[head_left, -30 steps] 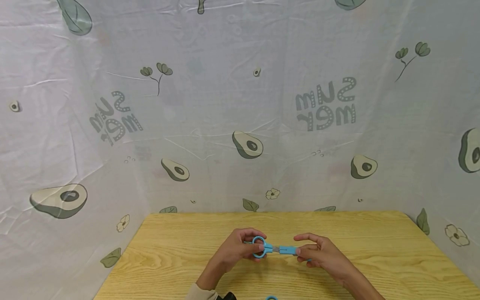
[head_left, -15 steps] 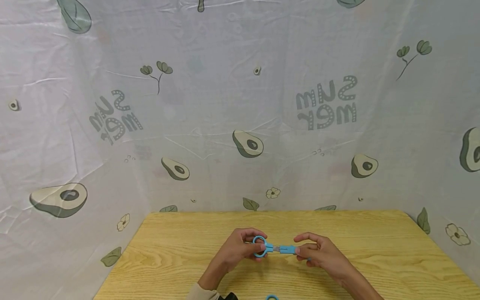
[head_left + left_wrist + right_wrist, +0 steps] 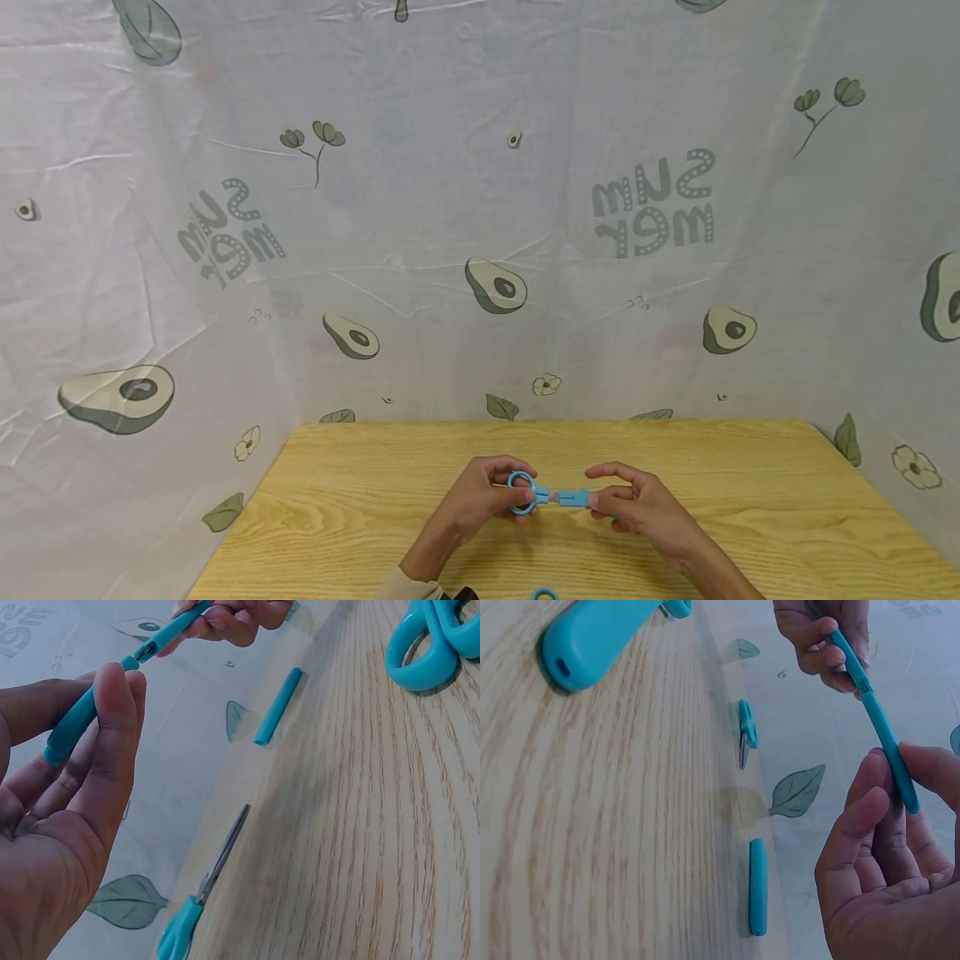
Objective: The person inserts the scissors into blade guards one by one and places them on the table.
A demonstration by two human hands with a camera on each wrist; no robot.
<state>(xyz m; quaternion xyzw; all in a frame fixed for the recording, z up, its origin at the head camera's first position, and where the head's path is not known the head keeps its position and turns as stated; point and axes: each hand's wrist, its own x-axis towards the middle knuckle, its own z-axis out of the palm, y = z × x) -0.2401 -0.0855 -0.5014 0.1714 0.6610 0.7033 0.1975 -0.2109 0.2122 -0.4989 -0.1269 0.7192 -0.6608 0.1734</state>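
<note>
head view: i see left hand (image 3: 480, 496) pinching scissors (image 3: 540, 495), right hand (image 3: 643, 505) pinching sheath (image 3: 574, 498) at blades (image 3: 554, 497); both held above table (image 3: 375, 483). left wrist view: bare-bladed scissors (image 3: 199, 894), loose sheath (image 3: 279, 706) on table. right wrist view: i see sheathed scissors (image 3: 596, 641) closest, also on table.

The left hand (image 3: 480, 495) and right hand (image 3: 643, 505) are being held apart, a pinch being formed by each.
</note>
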